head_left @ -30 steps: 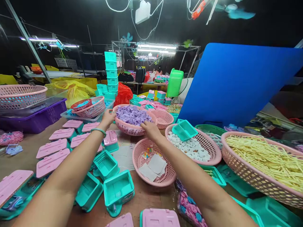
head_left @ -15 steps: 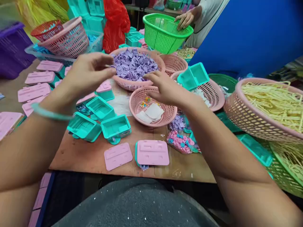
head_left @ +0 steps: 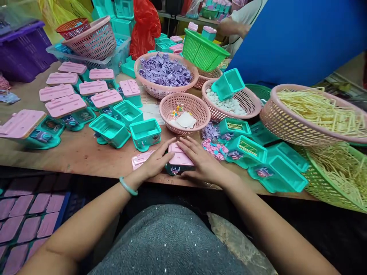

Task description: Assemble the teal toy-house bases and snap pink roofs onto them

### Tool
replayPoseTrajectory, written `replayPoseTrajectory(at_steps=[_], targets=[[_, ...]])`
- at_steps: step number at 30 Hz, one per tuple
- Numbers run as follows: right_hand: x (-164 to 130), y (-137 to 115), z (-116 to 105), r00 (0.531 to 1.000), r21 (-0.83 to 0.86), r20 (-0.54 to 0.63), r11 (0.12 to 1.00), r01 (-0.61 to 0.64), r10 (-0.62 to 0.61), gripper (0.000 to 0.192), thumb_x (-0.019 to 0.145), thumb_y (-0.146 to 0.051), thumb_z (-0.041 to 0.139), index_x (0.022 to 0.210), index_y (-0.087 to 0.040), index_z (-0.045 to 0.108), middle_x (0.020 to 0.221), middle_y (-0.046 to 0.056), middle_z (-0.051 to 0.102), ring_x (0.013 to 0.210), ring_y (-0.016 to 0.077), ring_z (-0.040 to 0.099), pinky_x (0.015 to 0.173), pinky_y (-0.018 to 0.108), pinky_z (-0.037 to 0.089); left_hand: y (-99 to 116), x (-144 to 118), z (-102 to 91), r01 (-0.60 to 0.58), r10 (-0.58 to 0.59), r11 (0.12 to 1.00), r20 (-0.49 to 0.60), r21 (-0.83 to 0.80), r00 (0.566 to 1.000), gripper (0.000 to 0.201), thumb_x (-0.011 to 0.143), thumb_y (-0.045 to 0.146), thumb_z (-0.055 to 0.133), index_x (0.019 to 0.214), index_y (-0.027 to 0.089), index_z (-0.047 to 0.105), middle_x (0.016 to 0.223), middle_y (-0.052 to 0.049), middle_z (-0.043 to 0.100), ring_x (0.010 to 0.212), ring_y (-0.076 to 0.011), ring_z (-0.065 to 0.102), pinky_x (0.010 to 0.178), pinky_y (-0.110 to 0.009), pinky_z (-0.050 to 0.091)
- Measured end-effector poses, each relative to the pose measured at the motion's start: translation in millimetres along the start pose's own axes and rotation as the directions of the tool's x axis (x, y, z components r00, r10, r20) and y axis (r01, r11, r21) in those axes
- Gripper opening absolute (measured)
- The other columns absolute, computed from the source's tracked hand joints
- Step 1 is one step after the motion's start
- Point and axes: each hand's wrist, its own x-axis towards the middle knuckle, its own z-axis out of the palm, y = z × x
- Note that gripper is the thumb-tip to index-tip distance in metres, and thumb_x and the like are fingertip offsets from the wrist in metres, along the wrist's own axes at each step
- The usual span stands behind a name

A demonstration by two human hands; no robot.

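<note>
A small teal plastic box with a pink lid [head_left: 180, 157] stands at the table's near edge, between my two hands. My left hand [head_left: 157, 159] presses against its left side, fingertips at the lid's back left corner. Across the right part of the lid lie the fingers of my right hand [head_left: 200, 158], with the thumb low by the front. Partly under my left hand is a loose pink lid [head_left: 140, 160]. Just behind the box sits a pink basket [head_left: 208, 114] holding white paper pieces and small orange bits. Open teal boxes [head_left: 145, 131] stand to the left.
Several pink-lidded boxes [head_left: 65, 105] fill the left side. Behind are a basket of purple pieces [head_left: 164, 74] and a green basket [head_left: 203, 51], near a co-worker's arm [head_left: 233, 27]. To the right are open teal boxes [head_left: 282, 173] and a basket of yellow sticks [head_left: 318, 110].
Both my hands have come down from above the baskets onto the pink-lidded box. The co-worker's hand has left the green basket, which now sits lower. My view has shifted.
</note>
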Motion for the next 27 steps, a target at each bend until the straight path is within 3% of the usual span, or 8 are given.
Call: replayPoseTrajectory(at_steps=[5, 9, 13, 15, 17, 21, 24, 27], targets=[[2, -3, -9, 0.997, 0.080, -0.038, 0.995, 0.065, -0.062, 0.100, 0.080, -0.019, 0.075, 0.161, -0.032, 0.019, 0.164, 0.014, 0.032, 0.152, 0.0331, 0.030, 0.121, 0.064, 0.030, 4, -2, -6.8, 0.021, -0.014, 0.996, 0.073, -0.092, 0.997, 0.049, 0.086, 0.026, 0.073, 0.134, 0.025, 0.064, 0.151, -0.005, 0.058, 0.147, -0.0312, 0.044, 0.123, -0.041, 0.033], [-1, -7, -32, 0.996, 0.370, -0.078, 0.929, -0.014, 0.046, 0.083, 0.072, -0.036, 0.087, 0.144, -0.027, 0.046, 0.157, 0.013, 0.039, 0.145, 0.0319, 0.040, 0.119, 0.054, 0.037, 15, -17, -8.9, 0.051, -0.022, 0.987, 0.185, -0.154, 0.982, 0.086, 0.075, 0.034, 0.087, 0.151, 0.031, 0.047, 0.159, -0.008, 0.047, 0.146, -0.0353, 0.044, 0.116, -0.044, 0.043], [-12, -10, -36, 0.965, 0.760, -0.072, 0.640, -0.112, 0.254, 0.069, 0.073, -0.053, 0.084, 0.131, -0.028, 0.056, 0.149, 0.010, 0.050, 0.124, 0.0275, 0.061, 0.104, 0.046, 0.052, 16, -31, -1.8, 0.098, -0.061, 0.969, 0.168, -0.226, 0.984, 0.106, 0.062, 0.038, 0.095, 0.154, 0.032, 0.042, 0.159, -0.013, 0.047, 0.142, -0.0406, 0.047, 0.113, -0.050, 0.046], [-20, -13, -27, 0.936, 0.893, -0.072, 0.441, -0.094, 0.345, 0.060, 0.086, -0.062, 0.068, 0.134, -0.030, 0.053, 0.145, 0.009, 0.055, 0.121, 0.0260, 0.063, 0.102, 0.046, 0.053, 15, -36, 3.1, 0.102, -0.061, 0.951, 0.146, -0.293, 0.987, 0.106, 0.062, 0.041, 0.095, 0.154, 0.032, 0.041, 0.160, -0.014, 0.045, 0.144, -0.0411, 0.045, 0.115, -0.052, 0.044], [-27, -17, -16, 0.923, 0.938, -0.045, 0.333, -0.093, 0.382, 0.057, 0.093, -0.065, 0.057, 0.140, -0.033, 0.051, 0.145, 0.008, 0.057, 0.127, 0.0260, 0.061, 0.105, 0.047, 0.051, 13, -40, 7.0, 0.102, -0.057, 0.940, 0.144, -0.327, 0.988, 0.108, 0.063, 0.043, 0.094, 0.155, 0.032, 0.038, 0.162, -0.015, 0.042, 0.145, -0.0409, 0.043, 0.116, -0.054, 0.042], [-37, -23, -5, 0.921, 0.892, -0.050, 0.431, -0.132, 0.385, 0.070, 0.083, -0.054, 0.075, 0.145, -0.036, 0.046, 0.150, 0.006, 0.054, 0.140, 0.0283, 0.050, 0.112, 0.047, 0.047, 7, -38, 10.4, 0.053, -0.004, 0.964, 0.184, -0.262, 0.983, 0.112, 0.068, 0.045, 0.090, 0.160, 0.029, 0.027, 0.166, -0.017, 0.032, 0.149, -0.0412, 0.037, 0.118, -0.056, 0.039], [-45, -19, 5, 0.922, 0.780, -0.144, 0.615, -0.119, 0.361, 0.075, 0.079, -0.050, 0.079, 0.145, -0.033, 0.047, 0.155, 0.007, 0.049, 0.144, 0.0303, 0.046, 0.118, 0.048, 0.041, -4, -35, 10.7, -0.129, 0.119, 0.991, 0.195, 0.042, 0.974, 0.117, 0.069, 0.037, 0.088, 0.162, 0.029, 0.019, 0.169, -0.016, 0.026, 0.154, -0.0403, 0.026, 0.123, -0.058, 0.028], [-59, -8, 30, 0.917, 0.542, -0.236, 0.827, -0.151, 0.322, 0.067, 0.085, -0.050, 0.072, 0.145, -0.032, 0.048, 0.156, 0.009, 0.046, 0.148, 0.0320, 0.041, 0.123, 0.052, 0.033, -18, -40, 12.0, -0.281, 0.213, 0.896, 0.223, 0.345, 0.951, 0.115, 0.071, 0.031, 0.087, 0.163, 0.030, 0.017, 0.169, -0.016, 0.022, 0.158, -0.0387, 0.016, 0.127, -0.061, 0.014]])
